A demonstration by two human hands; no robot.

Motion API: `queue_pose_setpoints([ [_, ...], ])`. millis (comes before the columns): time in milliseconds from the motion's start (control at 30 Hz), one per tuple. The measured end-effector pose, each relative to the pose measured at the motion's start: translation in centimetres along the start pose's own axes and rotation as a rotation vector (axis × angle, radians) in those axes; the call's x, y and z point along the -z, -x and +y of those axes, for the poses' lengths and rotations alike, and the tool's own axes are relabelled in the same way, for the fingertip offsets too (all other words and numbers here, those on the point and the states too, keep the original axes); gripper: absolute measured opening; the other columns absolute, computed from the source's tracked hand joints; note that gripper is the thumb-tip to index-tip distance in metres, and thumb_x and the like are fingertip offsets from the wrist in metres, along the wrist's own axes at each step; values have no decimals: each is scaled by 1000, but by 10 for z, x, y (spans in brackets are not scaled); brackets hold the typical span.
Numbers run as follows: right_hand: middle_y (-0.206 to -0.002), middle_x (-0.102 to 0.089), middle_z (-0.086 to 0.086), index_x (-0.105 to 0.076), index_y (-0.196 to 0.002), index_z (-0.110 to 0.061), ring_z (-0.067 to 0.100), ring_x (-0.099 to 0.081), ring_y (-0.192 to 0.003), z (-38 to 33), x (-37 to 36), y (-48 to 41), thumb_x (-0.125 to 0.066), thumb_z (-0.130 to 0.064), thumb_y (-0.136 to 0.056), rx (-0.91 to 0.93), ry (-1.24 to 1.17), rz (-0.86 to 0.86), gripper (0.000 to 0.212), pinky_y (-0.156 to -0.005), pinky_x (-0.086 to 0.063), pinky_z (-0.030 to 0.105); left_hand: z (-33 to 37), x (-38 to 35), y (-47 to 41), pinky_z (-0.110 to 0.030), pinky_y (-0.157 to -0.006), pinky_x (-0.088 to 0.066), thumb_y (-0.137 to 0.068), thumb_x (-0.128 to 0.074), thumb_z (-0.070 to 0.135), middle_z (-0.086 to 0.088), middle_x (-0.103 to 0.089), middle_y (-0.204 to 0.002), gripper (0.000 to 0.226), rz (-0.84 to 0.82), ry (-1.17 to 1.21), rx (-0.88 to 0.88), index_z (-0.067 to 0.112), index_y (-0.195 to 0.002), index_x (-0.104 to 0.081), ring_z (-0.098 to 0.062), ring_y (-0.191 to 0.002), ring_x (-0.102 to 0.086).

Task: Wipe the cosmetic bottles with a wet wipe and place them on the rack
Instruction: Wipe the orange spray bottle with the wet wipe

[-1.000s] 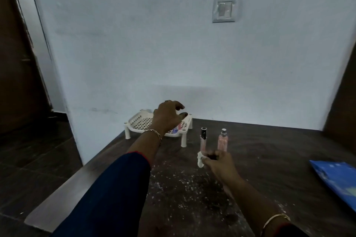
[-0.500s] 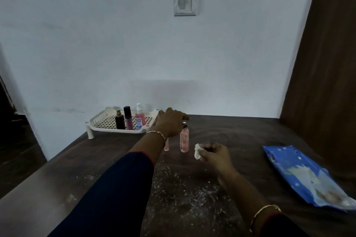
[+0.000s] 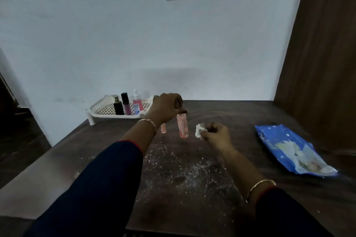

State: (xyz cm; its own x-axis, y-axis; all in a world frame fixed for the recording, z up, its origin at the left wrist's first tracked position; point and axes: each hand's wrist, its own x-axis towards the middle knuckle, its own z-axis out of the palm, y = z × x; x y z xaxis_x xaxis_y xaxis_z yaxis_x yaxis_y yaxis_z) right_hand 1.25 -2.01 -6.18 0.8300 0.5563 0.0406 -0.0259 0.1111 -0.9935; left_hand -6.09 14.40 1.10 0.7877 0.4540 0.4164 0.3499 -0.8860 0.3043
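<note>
Head view showed the left hand [image 3: 167, 107] pinching a pink bottle [image 3: 182, 126] by its cap, upright over the dark table [image 3: 192, 179]. Just to its right, the right hand [image 3: 215, 133] pinched a crumpled wet wipe [image 3: 198, 131] in curled fingers. At the far left, the white rack [image 3: 100, 105] held four bottles [image 3: 126, 105]; a blue wipes pack [image 3: 289, 150] lay at the right.

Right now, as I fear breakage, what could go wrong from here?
The left hand holds the pink bottle only by its top; it may slip when the right hand rubs it with the wipe. The left wrist is close to the small tube on the table and could topple it.
</note>
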Motion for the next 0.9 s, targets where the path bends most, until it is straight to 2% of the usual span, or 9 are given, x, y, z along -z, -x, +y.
queue_pose_setpoints([
  [67, -73, -64, 3, -64, -82, -4, 12, -60, -67, -1, 0, 8, -64, 11, -79, -1, 1, -12, 15, -50, -49, 11, -1, 8, 13, -37, -89, -46, -71, -77, 41, 7, -70, -83, 25, -26, 43, -8, 25, -83, -63, -14, -85, -64],
  [167, -82, -67, 5, -65, -97, 2, 14, -63, -74, -4, 0, 24, -66, 10, -78, -20, 3, -43, 22, -58, -52, 14, -1, 22, 34, -39, -77, -55, -68, -82, 33, 2, -70, -80, 25, -73, 150, -37, 23, -79, -61, -13, -77, -66],
  [267, -87, -69, 6, -66, -94, -3, 12, -65, -78, -7, 0, 43, -66, 4, -81, -42, -36, -82, 15, -63, -54, 14, 2, 33, 57, -38, -76, -58, -69, -83, 23, -3, -72, -82, 26, -98, 239, -61, 14, -83, -63, -13, -75, -69],
  [400, -96, -69, 8, -67, -89, -6, 15, -66, -89, -7, -4, 68, -61, 1, -86, -87, -144, -124, 10, -71, -56, 18, 9, 41, 88, -37, -73, -59, -67, -83, 25, 3, -72, -77, 24, -113, 252, -77, 20, -76, -61, -9, -71, -69],
  [533, -90, -69, 4, -67, -81, -8, 12, -65, -83, 1, -10, 84, -59, 2, -87, -85, -192, -104, 15, -71, -55, 18, 14, 38, 109, -36, -73, -59, -68, -82, 29, 5, -71, -75, 25, -83, 232, -87, 22, -69, -58, -8, -71, -68],
  [667, -87, -68, 2, -66, -88, 0, 10, -64, -81, 13, -16, 91, -59, 7, -85, -56, -185, -48, 10, -72, -54, 17, 19, 32, 124, -31, -70, -58, -71, -81, 23, 4, -69, -71, 22, -33, 287, -79, 12, -72, -63, -5, -65, -65],
  [767, -82, -66, 1, -61, -75, -12, 9, -63, -76, 14, -22, 96, -58, 11, -84, -14, -204, -9, 25, -77, -53, 23, 18, 28, 134, -29, -72, -58, -73, -78, 17, -1, -70, -76, 15, -9, 351, -58, 10, -74, -65, -9, -69, -66],
  [900, -75, -66, -1, -63, -79, -14, 9, -62, -70, 11, -28, 96, -61, 6, -84, 52, -226, 10, 20, -66, -52, 19, 11, 30, 139, -18, -75, -56, -77, -75, 13, -5, -74, -86, 9, -33, 450, 2, 13, -78, -66, -4, -77, -69],
])
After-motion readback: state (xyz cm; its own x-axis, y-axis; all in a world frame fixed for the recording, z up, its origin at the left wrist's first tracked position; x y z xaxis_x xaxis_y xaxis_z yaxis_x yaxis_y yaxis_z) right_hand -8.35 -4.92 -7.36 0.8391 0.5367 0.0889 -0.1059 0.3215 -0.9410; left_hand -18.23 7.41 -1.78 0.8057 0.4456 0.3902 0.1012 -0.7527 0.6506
